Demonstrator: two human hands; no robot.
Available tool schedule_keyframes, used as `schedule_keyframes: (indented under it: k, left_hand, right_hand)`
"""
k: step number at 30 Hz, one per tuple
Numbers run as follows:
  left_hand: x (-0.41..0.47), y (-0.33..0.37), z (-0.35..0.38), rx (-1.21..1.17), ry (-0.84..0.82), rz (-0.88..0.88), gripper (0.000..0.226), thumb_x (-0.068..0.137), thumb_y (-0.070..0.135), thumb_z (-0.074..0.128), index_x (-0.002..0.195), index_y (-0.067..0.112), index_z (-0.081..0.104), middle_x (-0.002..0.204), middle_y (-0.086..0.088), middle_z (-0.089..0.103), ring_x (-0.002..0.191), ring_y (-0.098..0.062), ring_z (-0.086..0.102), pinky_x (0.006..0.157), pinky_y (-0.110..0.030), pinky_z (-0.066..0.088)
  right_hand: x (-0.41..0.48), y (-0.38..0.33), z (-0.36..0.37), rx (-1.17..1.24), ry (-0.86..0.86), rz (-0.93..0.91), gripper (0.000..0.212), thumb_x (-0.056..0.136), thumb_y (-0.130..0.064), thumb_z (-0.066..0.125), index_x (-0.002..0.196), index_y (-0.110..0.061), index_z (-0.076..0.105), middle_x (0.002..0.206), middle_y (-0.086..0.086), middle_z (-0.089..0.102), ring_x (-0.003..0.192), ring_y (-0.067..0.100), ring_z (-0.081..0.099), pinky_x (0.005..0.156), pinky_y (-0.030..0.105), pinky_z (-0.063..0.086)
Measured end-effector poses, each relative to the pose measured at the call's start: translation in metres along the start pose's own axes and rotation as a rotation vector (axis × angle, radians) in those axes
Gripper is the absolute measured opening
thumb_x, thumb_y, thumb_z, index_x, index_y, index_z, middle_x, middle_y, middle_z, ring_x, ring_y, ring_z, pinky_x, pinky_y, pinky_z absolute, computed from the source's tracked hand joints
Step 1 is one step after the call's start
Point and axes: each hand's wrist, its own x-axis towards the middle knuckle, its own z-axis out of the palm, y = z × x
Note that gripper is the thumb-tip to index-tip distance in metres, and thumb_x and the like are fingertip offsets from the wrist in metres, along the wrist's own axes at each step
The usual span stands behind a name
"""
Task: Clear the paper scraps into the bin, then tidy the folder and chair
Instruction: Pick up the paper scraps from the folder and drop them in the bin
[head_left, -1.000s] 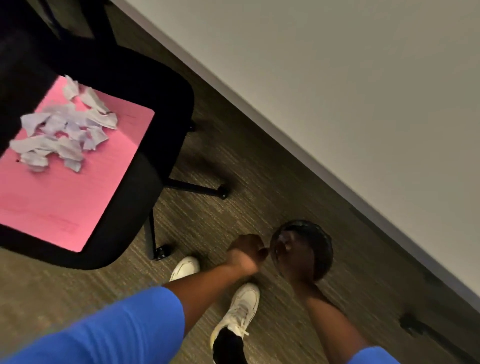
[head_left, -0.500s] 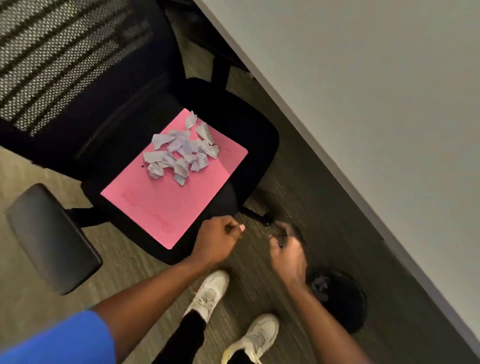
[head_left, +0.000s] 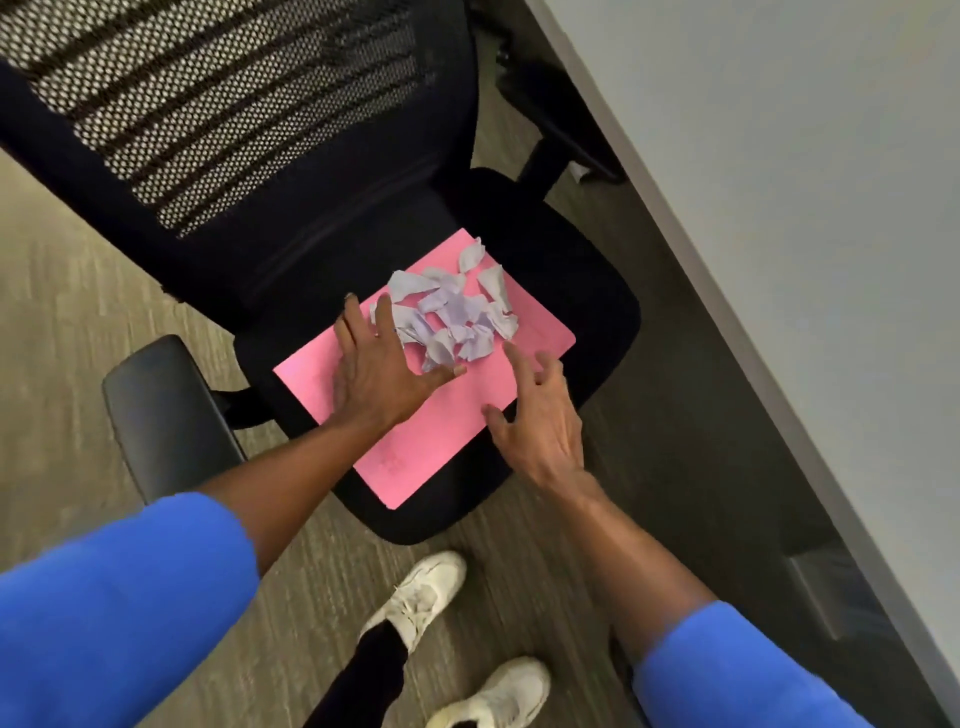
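Note:
A pink folder (head_left: 441, 421) lies flat on the black seat of an office chair (head_left: 582, 291). Several torn pale paper scraps (head_left: 452, 312) are heaped on the folder's far half. My left hand (head_left: 379, 364) rests flat on the folder, fingers spread, touching the left side of the heap. My right hand (head_left: 540, 415) hovers over the folder's right edge with fingers apart, just right of the scraps, holding nothing. The bin is out of view.
The chair's mesh back (head_left: 218, 98) rises at the top left and its armrest (head_left: 161, 410) juts out at the left. A grey desk top (head_left: 805, 208) runs along the right. My white shoes (head_left: 426, 597) stand on the carpet below the seat.
The view has swung from the bin on the floor up to the chair. Both hands have left the bin and moved onto the folder, opening beside the scraps.

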Motion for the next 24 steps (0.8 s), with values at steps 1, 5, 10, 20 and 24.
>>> schedule_keyframes:
  k: [1,5,10,20,24]
  left_hand:
    - [0.006,0.001,0.002,0.002,-0.009,0.021,0.135,0.066,0.086,0.076,0.167,0.025,0.01,0.175,-0.017,0.002,0.161,-0.042,0.011,0.112,-0.056,0.046]
    - [0.026,0.001,0.012,0.055,-0.013,0.178,0.112,0.077,0.081,0.069,0.166,0.038,0.016,0.174,-0.018,0.002,0.158,-0.043,0.016,0.104,-0.054,0.053]
    - [0.028,-0.008,0.023,0.065,0.036,0.266,0.068,0.093,0.06,0.067,0.152,0.032,0.051,0.165,-0.013,0.028,0.138,-0.032,0.039,0.098,-0.043,0.054]
    - [0.025,-0.025,0.029,-0.082,0.051,0.263,0.032,0.099,0.018,0.072,0.13,0.014,0.069,0.149,-0.009,0.047,0.127,-0.028,0.046,0.102,-0.042,0.054]
    - [0.025,-0.026,0.031,-0.109,0.064,0.248,0.027,0.098,0.013,0.072,0.125,0.011,0.07,0.147,-0.008,0.05,0.124,-0.025,0.049,0.098,-0.036,0.052]
  right_hand:
    - [0.012,-0.004,-0.001,-0.048,-0.016,-0.009,0.089,0.093,-0.04,0.072,0.16,-0.041,0.014,0.166,0.012,0.019,0.144,0.034,0.042,0.096,0.056,0.059]
    - [0.055,-0.018,-0.002,-0.22,-0.07,-0.058,0.098,0.092,-0.041,0.074,0.162,-0.046,0.007,0.171,0.016,0.008,0.153,0.04,0.028,0.092,0.054,0.058]
    - [0.091,-0.032,0.0,-0.363,-0.127,-0.131,0.091,0.094,-0.052,0.07,0.162,-0.047,0.01,0.172,0.017,0.002,0.151,0.044,0.029,0.094,0.052,0.056]
    - [0.111,-0.041,0.009,-0.487,-0.144,-0.248,0.055,0.098,-0.053,0.063,0.147,-0.039,0.044,0.149,0.013,0.037,0.132,0.036,0.041,0.074,0.048,0.059]
    - [0.105,-0.043,0.012,-0.454,-0.109,-0.303,0.033,0.103,-0.037,0.061,0.136,-0.03,0.061,0.138,0.01,0.048,0.12,0.031,0.048,0.066,0.037,0.04]
